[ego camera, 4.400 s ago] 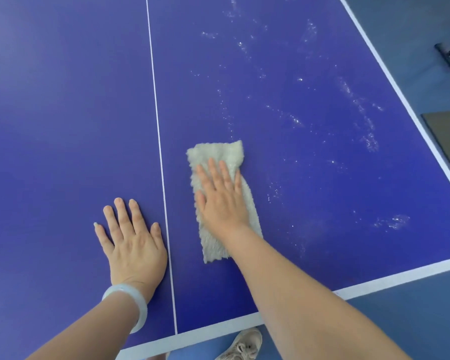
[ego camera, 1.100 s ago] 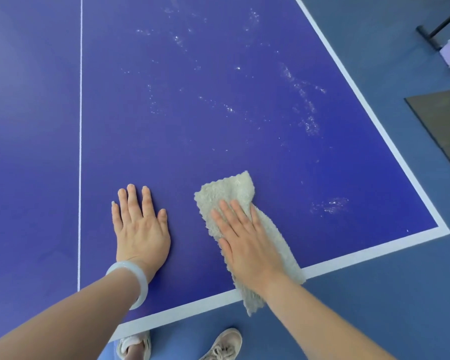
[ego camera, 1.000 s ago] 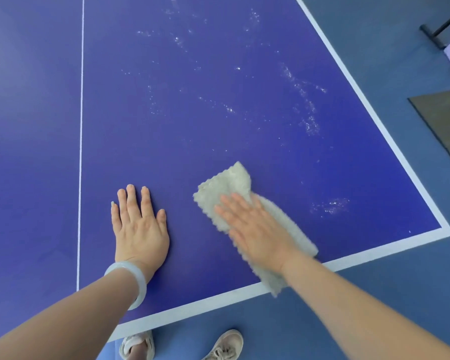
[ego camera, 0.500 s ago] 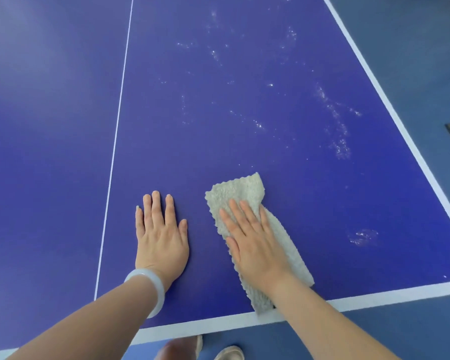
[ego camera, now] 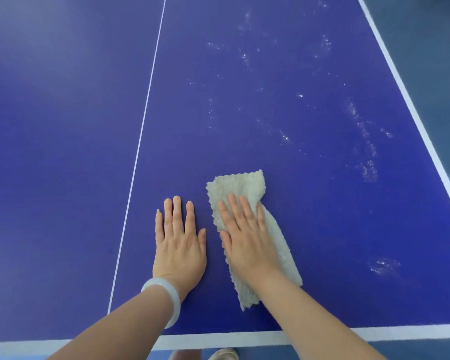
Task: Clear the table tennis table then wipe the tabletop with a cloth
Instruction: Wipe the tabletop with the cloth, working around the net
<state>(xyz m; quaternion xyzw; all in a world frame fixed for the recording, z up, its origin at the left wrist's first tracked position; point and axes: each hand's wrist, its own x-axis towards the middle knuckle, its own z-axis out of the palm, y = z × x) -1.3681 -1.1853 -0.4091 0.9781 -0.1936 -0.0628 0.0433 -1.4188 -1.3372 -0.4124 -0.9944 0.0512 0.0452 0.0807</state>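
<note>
A folded beige fluffy cloth (ego camera: pixel 238 187) lies on the blue table tennis tabletop (ego camera: pixel 296 216), near its front edge. My right hand (ego camera: pixel 244 237) presses flat on the cloth with fingers spread, covering its middle. Just to the left, my left hand (ego camera: pixel 178 242) rests flat and bare on the tabletop, a pale bangle on its wrist. White dusty smears (ego camera: pixel 366 167) are scattered across the right half of the table, beyond and to the right of the cloth.
A thin white centre line (ego camera: pixel 140 136) runs up the table left of my hands. The white front edge band (ego camera: pixel 244 339) lies close under my forearms, and the right edge band (ego camera: pixel 411 110) borders blue-grey floor. A shoe tip (ego camera: pixel 224 354) shows below the table.
My right hand has slid the cloth a little further onto the table, away from the front edge. The view has shifted rightwards over the table; my left hand stays flat.
</note>
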